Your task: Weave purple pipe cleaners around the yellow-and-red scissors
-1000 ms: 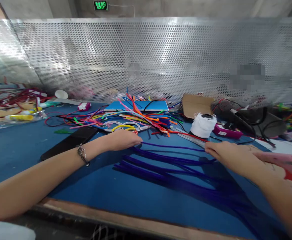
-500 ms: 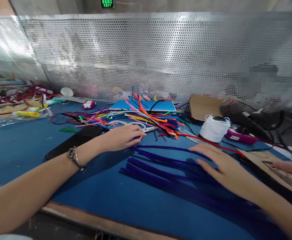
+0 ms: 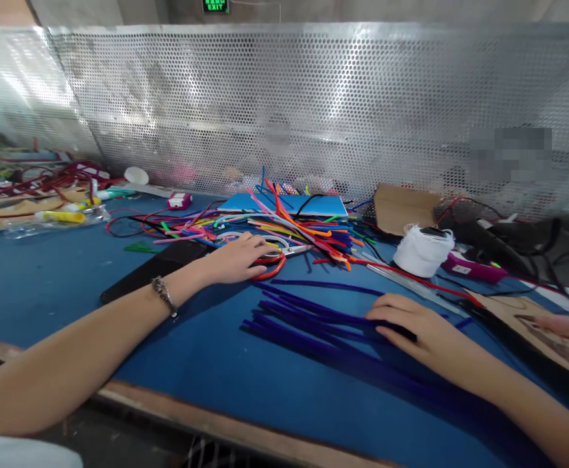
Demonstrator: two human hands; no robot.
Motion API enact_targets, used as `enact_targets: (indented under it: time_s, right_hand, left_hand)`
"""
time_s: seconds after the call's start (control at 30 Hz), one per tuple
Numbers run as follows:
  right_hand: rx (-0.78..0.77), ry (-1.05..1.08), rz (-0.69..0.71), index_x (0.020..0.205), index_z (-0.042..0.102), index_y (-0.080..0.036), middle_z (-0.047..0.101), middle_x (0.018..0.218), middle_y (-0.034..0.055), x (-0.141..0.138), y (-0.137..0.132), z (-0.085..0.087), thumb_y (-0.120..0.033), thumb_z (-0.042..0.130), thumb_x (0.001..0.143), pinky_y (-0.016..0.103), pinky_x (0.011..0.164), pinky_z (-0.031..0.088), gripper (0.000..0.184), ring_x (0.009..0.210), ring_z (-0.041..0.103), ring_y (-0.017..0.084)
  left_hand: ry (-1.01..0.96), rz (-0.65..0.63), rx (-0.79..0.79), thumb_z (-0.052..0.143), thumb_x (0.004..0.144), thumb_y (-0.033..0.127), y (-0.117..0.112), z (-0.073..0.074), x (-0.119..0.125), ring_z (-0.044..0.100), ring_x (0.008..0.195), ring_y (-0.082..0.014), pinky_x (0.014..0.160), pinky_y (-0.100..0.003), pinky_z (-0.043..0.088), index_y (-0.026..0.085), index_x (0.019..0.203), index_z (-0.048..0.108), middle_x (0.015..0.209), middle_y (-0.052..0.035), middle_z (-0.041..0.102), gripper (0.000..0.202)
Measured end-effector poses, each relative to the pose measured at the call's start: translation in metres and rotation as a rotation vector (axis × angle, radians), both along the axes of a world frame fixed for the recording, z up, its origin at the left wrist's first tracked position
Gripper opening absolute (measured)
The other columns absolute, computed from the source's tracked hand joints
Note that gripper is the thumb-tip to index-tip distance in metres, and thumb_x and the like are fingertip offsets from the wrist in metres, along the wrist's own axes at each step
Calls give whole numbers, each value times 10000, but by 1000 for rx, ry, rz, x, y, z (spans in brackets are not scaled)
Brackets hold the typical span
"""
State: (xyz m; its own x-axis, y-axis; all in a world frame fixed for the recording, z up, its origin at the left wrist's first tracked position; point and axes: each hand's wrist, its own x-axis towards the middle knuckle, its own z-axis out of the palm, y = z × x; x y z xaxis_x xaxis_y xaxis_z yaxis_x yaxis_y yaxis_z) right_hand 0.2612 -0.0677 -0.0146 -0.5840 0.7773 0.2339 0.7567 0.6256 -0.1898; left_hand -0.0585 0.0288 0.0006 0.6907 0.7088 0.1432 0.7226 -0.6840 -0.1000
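- Head view: straight dark-blue fuzzy stems [image 3: 308,343] fan loosely over the blue tabletop [image 3: 182,370], some passing under the right hand [image 3: 411,322].
- Right hand: thumb and fingers slightly apart around one stem; from my station I cannot tell whether they pinch it.
- Left hand [image 3: 240,260]: fingers part-curled over the red-orange looped scissor handle [image 3: 278,268], near the steel scissor blades [image 3: 298,249]; I cannot tell if it grips.
- Risk, my judgement: dragging the right hand sideways could shift or tangle several stems, as they lie loose and close together.
- Risk: lifting the handle carelessly could snag the multicoloured heap of fuzzy stems [image 3: 323,233], because the blades lie close to it.
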Motion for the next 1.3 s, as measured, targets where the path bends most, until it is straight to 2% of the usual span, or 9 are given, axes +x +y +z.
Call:
enact_targets:
  time_s: [0.13, 0.27, 0.37, 0.47, 0.63, 0.83, 0.93, 1.1, 1.3]
  right_hand:
    - [60, -5, -42, 996, 653, -227, 637, 999, 107, 4, 1, 4, -354, 336, 894, 399, 855, 487, 356, 945, 602, 221]
    - [83, 1, -110, 1221, 536, -193, 537, 1239, 146, 3, -5, 12, -445, 338, 889, 446, 960, 415, 461, 1153, 502, 251]
    - [6, -87, -43, 1353, 390, -192, 384, 1391, 158, -12, -16, 21, -490, 417, 850, 490, 1011, 341, 585, 1274, 365, 279]
    - [-99, -188, 81, 1393, 305, -261, 265, 1464, 122, -41, -26, 27, -483, 520, 802, 518, 1031, 292, 667, 1333, 237, 298]
    - [-153, -242, 153, 1382, 328, -257, 262, 1461, 143, -72, -21, 20, -396, 443, 874, 526, 1043, 255, 540, 1320, 266, 300]
    - [-160, -201, 93, 1367, 364, -246, 320, 1437, 140, -69, -13, 8, -431, 324, 914, 505, 1052, 256, 491, 1314, 289, 278]
    - [-155, -223, 84, 1361, 373, -262, 333, 1432, 127, -68, -12, 12, -423, 350, 908, 518, 1056, 233, 481, 1311, 296, 269]
    - [-183, -295, 82, 1413, 239, -269, 215, 1483, 111, -70, -3, 25, -432, 433, 871, 555, 1062, 163, 598, 1357, 156, 284]
    - [-261, -358, 169, 1391, 316, -187, 226, 1477, 101, -71, 1, 29, -364, 362, 909, 477, 1085, 197, 516, 1347, 199, 267]
  left_hand:
    - [29, 86, -21, 445, 863, 235, 6, -2, -2, 578, 950, -229, 805, -302, 424, 160, 1181, 531, 1092, -118, 577, 338]
    - [24, 95, -24, 464, 848, 222, 9, -3, -2, 596, 970, -225, 774, -281, 439, 203, 1249, 456, 1114, -92, 601, 402]
    - [23, 99, -24, 460, 848, 233, 7, -1, -1, 610, 961, -218, 744, -264, 446, 203, 1230, 458, 1153, -85, 600, 384]
    - [23, 109, -16, 448, 857, 266, 4, 5, 0, 620, 934, -220, 727, -264, 446, 193, 1227, 452, 1130, -90, 616, 377]
    - [8, 144, 1, 441, 857, 302, -7, 27, -6, 614, 932, -210, 699, -233, 427, 182, 1245, 433, 1075, -80, 639, 406]
    - [12, 241, -18, 405, 844, 401, -37, 65, -35, 609, 699, -199, 554, -220, 372, 179, 1168, 509, 815, -49, 663, 406]
    - [-3, 263, -78, 367, 838, 428, -64, 74, -52, 588, 609, -189, 522, -229, 359, 193, 1207, 492, 746, -32, 653, 455]
    - [-38, 338, -161, 314, 839, 468, -118, 59, -56, 626, 790, -249, 600, -269, 421, 251, 1219, 515, 902, -34, 682, 481]
    - [-82, 383, -263, 403, 835, 330, -155, 29, -17, 626, 934, -246, 782, -341, 469, 286, 1148, 572, 1089, -14, 647, 358]
